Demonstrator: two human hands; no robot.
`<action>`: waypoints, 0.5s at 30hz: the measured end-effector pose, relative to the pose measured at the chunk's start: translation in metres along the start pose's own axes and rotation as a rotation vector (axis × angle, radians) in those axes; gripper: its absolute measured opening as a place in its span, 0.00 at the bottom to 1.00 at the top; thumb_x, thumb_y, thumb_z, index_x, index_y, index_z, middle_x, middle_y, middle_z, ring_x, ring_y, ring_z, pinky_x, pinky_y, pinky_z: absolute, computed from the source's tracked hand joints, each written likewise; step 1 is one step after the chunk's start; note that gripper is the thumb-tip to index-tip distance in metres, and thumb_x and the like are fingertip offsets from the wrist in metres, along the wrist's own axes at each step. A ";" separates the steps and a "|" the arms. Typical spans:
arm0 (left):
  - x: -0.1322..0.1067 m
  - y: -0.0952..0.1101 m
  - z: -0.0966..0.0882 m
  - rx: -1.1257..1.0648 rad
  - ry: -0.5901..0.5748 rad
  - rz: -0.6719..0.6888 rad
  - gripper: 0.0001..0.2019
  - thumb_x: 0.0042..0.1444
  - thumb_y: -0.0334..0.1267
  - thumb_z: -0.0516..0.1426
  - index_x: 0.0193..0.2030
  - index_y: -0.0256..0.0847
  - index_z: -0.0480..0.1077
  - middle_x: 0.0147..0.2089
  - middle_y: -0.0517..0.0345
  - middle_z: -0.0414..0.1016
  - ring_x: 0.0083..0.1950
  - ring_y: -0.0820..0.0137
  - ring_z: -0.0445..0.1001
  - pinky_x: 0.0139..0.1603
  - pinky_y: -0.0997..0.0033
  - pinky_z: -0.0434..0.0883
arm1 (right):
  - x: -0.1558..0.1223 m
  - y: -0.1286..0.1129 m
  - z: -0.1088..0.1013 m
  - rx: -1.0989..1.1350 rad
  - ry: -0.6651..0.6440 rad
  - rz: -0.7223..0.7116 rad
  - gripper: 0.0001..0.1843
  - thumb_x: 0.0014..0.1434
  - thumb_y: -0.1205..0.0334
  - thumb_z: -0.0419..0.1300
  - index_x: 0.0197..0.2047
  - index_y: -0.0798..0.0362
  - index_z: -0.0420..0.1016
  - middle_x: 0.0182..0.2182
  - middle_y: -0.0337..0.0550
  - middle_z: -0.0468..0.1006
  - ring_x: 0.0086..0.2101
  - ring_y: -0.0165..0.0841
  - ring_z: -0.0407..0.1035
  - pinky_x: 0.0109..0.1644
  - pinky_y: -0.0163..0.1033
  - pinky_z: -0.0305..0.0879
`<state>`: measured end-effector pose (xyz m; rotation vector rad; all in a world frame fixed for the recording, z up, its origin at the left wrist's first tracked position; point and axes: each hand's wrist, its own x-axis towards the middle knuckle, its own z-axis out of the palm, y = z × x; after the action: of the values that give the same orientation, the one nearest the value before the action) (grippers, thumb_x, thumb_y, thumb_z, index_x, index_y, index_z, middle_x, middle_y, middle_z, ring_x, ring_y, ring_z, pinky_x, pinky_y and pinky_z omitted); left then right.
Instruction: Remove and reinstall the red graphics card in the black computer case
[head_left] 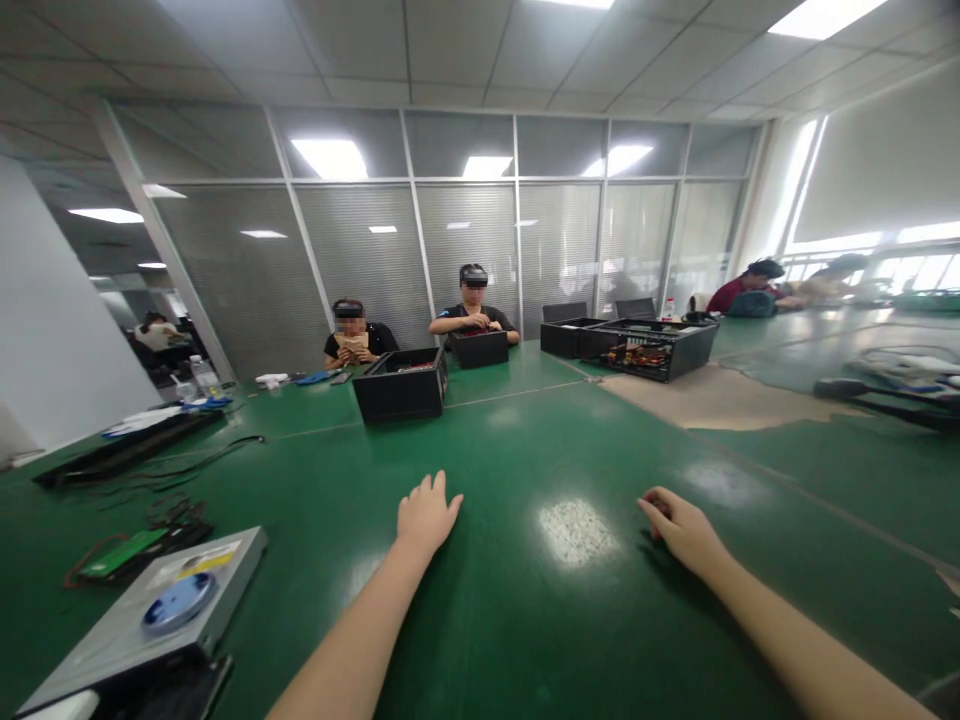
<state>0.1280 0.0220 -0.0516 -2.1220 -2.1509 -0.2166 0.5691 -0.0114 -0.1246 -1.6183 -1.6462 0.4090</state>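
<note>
My left hand (427, 517) lies palm down on the green table (517, 620), its fingers stretched out and slightly apart, holding nothing. To the right, my right hand (681, 528) is at the tabletop with fingers curled in and the thumb against them. A dark spot shows inside its curl, and what it holds, if anything, cannot be made out. At the lower left lies a silver optical drive (225, 570) with a round blue lid or dish (178, 602) on top. Beyond the drive is a green circuit board (126, 553) with dark and red wires.
Black computer cases (401, 395) stand across the table, another (679, 350) on brown paper (675, 400). Two people with headsets sit opposite, one handling a case (480, 348). Black cables (202, 460) and a long black panel (127, 448) lie left. More people sit far right.
</note>
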 end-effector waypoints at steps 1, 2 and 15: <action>-0.008 -0.006 -0.006 -0.012 0.020 0.014 0.34 0.68 0.55 0.44 0.74 0.36 0.54 0.72 0.33 0.60 0.66 0.48 0.68 0.62 0.50 0.66 | 0.000 -0.001 -0.001 0.004 -0.005 0.001 0.22 0.62 0.38 0.51 0.37 0.46 0.72 0.20 0.38 0.75 0.26 0.40 0.72 0.37 0.45 0.66; -0.016 -0.013 -0.013 -0.024 0.033 0.031 0.34 0.68 0.55 0.44 0.73 0.36 0.56 0.72 0.34 0.61 0.66 0.49 0.69 0.62 0.51 0.66 | -0.001 -0.002 -0.002 0.003 -0.010 0.001 0.22 0.62 0.38 0.50 0.37 0.46 0.72 0.20 0.38 0.75 0.26 0.40 0.72 0.37 0.45 0.66; -0.115 -0.125 -0.016 -0.197 0.013 -0.083 0.23 0.66 0.55 0.46 0.46 0.40 0.74 0.53 0.46 0.75 0.54 0.58 0.75 0.54 0.58 0.69 | -0.002 0.010 0.004 -0.062 -0.053 0.011 0.23 0.62 0.36 0.50 0.40 0.48 0.70 0.21 0.37 0.76 0.26 0.40 0.72 0.38 0.45 0.65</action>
<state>0.0040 -0.0960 -0.0590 -2.1233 -2.2988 -0.4679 0.5736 -0.0111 -0.1349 -1.6753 -1.7055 0.4134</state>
